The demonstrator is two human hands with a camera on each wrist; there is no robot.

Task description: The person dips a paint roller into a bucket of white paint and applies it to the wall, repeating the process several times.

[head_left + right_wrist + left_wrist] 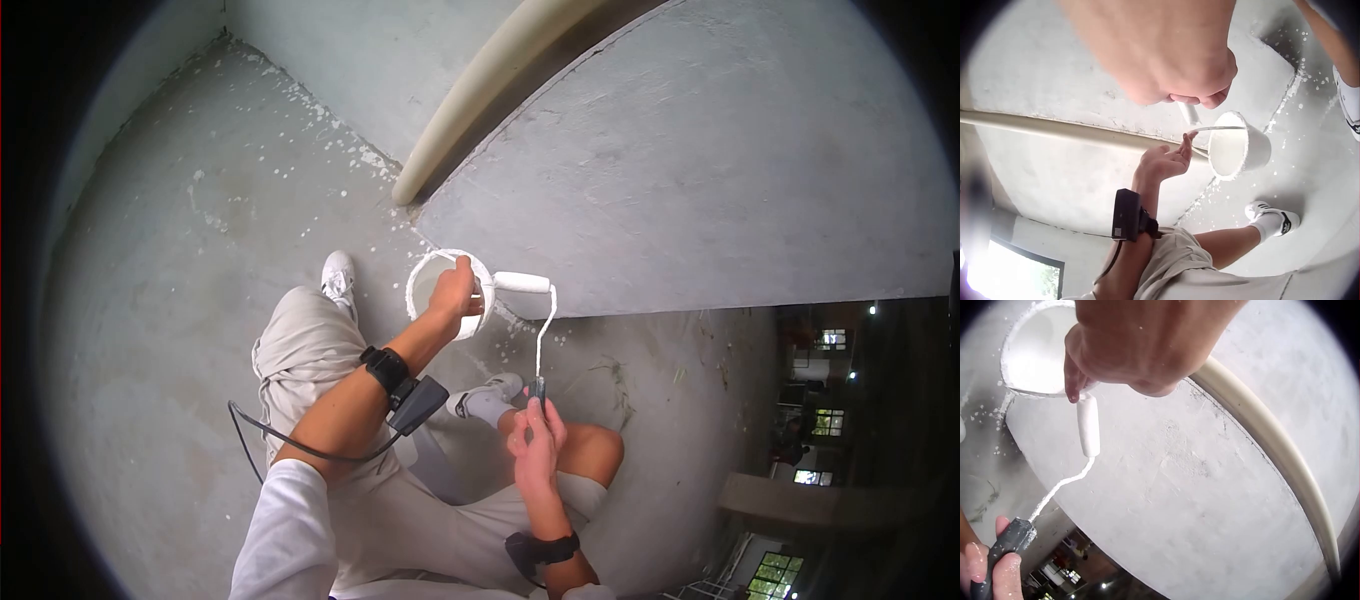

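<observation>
Right hand (538,450) clamped round the roller grip (539,388), left hand (450,295) hooked on the bail (1219,128) — the person should steady the bucket (1260,153) just below the left fingertips.

We see a white bucket (1260,152) that looks like plastic, its rim rough with crusted paint, on a matt grey floor (160,300) spattered white near the edge along the faintly scuffed, matt wall (700,170). The roller (1088,427) looks wet and smooth, its thin frame (1060,483) lumpy with paint, and its dark handle (1017,536) plastic-like with white flecks. We find the beige pipe (480,80) smooth and the pale shorts (305,335) soft, creased cloth.
</observation>
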